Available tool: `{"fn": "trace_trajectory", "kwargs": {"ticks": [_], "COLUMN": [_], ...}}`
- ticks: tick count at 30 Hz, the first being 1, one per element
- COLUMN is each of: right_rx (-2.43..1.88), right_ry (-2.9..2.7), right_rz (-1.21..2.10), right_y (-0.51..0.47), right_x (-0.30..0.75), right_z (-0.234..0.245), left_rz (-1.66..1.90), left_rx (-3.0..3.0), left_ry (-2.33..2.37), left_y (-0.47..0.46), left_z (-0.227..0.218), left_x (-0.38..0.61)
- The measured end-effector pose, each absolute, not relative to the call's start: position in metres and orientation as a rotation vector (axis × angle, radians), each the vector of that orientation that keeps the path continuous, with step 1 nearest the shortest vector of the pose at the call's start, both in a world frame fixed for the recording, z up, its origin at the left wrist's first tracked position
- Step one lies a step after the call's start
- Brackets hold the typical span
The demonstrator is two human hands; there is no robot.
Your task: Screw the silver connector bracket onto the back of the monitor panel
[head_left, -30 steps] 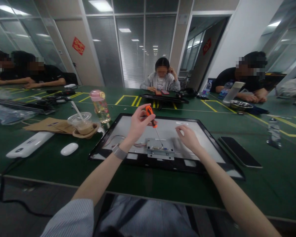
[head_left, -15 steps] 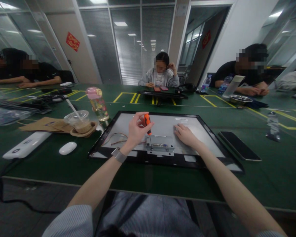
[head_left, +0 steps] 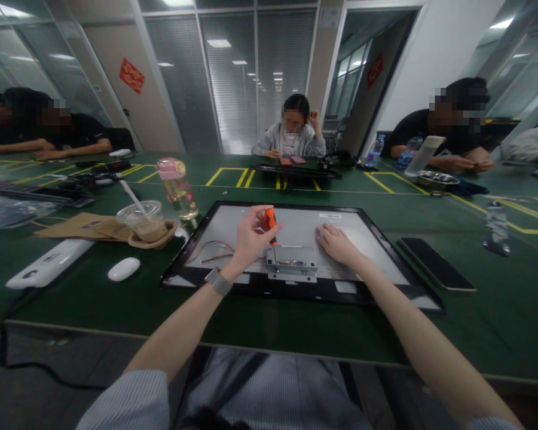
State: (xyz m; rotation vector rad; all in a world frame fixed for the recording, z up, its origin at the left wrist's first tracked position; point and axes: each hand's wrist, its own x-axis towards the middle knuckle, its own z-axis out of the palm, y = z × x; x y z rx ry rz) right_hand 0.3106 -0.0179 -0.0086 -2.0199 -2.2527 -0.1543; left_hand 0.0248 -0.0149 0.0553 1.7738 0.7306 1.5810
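Note:
A monitor panel (head_left: 376, 263) lies back-up on the green table, framed in black. A small metal connector box (head_left: 292, 263) sits on its near middle, with thin wires (head_left: 206, 249) trailing to the left. My left hand (head_left: 250, 236) pinches an orange-handled screwdriver (head_left: 269, 222), held nearly upright with its tip at the box's left end. My right hand (head_left: 337, 244) rests flat on the panel just right of the box, fingers stretched out.
A white mouse (head_left: 124, 269), a white bar-shaped device (head_left: 49, 263), a cup with a straw (head_left: 144, 222) and a pink-lidded bottle (head_left: 177, 188) stand to the left. A dark phone (head_left: 434, 264) lies right of the panel. Other people sit around the table.
My left hand brought the screwdriver down from a tilt to upright at the box's left end. My right hand settled flat on the panel.

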Motion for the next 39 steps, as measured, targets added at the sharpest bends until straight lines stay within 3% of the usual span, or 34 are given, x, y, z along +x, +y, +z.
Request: {"fn": "trace_trajectory", "kwargs": {"ticks": [23,31,39], "right_rx": [-2.072,-2.067,-2.069], "right_ry": [-2.243,-2.273,-2.281], "right_rz": [-0.235,-0.27,-0.248], "right_y": [-0.018,-0.022,-0.023], "right_x": [0.304,0.298,0.299], "right_z": [-0.013,-0.009,-0.007], "left_rz": [1.445,1.846,1.863], "left_rx": [2.031,2.108,2.154], "left_ry": [0.569,0.687,0.698], "left_y": [-0.041,-0.041,-0.044], "left_z": [0.055,0.064,0.065], "left_x": [0.035,0.034,0.035]}}
